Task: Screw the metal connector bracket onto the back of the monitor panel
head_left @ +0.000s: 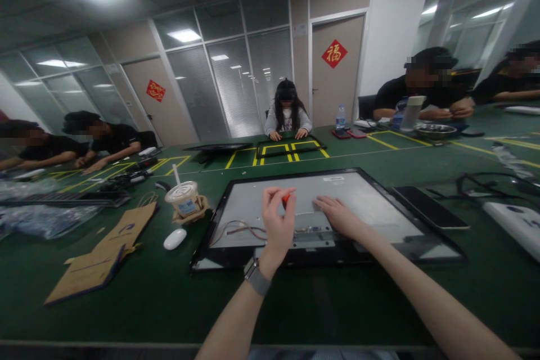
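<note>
A flat display panel with a black frame and a silver-grey back lies on the table before me. My left hand, with a watch on its wrist, is raised over the panel. Its thumb and fingers pinch a small red-handled tool, mostly covered by the fingers. Flat on the panel's back rests my right hand, fingers stretched out and holding nothing. Between the hands, a metal strip with a circuit board runs along the panel's near part. Thin cables curve across the back, left of my left hand.
Left of the panel are a drink cup with straw, a white mouse and brown paper bags. A black phone-like slab, dark cables and a white device lie right. Across the green table, several people sit working.
</note>
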A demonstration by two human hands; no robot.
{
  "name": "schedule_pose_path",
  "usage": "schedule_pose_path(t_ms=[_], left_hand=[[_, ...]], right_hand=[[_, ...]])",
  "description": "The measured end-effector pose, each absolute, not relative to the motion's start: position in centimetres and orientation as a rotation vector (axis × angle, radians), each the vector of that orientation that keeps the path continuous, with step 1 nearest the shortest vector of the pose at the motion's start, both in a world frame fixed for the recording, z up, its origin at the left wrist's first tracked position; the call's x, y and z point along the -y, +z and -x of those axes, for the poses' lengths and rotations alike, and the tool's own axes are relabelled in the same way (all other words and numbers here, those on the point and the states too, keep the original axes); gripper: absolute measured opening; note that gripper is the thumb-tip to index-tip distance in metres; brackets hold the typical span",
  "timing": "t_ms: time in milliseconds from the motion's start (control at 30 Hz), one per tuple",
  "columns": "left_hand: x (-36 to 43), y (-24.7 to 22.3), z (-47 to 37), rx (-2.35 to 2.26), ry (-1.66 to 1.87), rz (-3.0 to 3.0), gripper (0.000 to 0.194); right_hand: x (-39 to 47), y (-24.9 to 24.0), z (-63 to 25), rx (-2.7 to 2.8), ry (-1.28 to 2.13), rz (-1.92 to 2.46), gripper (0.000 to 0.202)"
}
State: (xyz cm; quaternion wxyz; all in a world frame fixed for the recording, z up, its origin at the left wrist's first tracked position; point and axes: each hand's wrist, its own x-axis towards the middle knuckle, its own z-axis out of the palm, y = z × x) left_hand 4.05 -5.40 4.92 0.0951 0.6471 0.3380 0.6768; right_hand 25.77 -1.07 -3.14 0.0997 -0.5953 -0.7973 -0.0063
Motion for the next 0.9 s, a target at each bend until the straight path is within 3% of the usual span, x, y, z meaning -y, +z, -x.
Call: schedule_pose_path(t_ms=[633,900], left_hand=[[5.66,5.09,-3.99,-0.981,1.977,-1.959,0.023],[5.31,4.59,-4.04,-0.824,1.759,-1.821,0.035]], right_hand=[[0.99,-3.28,-25.91,2.373,-0.039,1.761,0.062],[0.82,-3.52,-25.94,2.356,-0.032,1.761,0.061]])
